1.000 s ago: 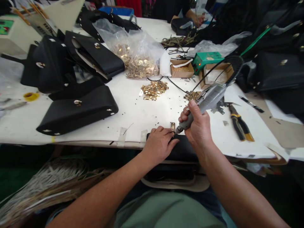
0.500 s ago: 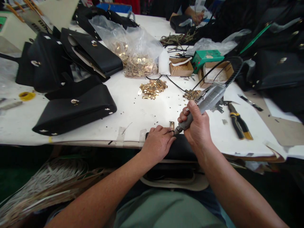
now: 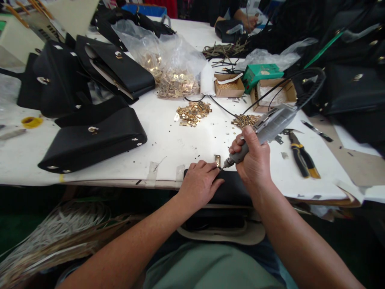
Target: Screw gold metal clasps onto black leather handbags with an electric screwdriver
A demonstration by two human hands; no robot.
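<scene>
My right hand (image 3: 253,160) is wrapped round a grey corded electric screwdriver (image 3: 264,128), its tip pointing down-left at the top edge of a black bag (image 3: 231,188) that rests against the table's front edge. My left hand (image 3: 200,182) lies on that bag with fingers curled, pinching at the spot under the tool tip; what it pinches is too small to name. A small gold clasp plate (image 3: 217,160) lies on the white table (image 3: 180,144) just above the fingers.
Black bags (image 3: 93,140) lie at the left. Loose gold fittings (image 3: 192,113), plastic bags of them (image 3: 174,68), small cardboard boxes (image 3: 228,86), a green box (image 3: 260,74) and yellow-handled pliers (image 3: 302,154) lie around. Another person's hand (image 3: 249,24) works at the far edge.
The screwdriver's rear has swung up and to the right, tilting the tool more steeply; its cord has lifted. My left hand has stayed on the bag.
</scene>
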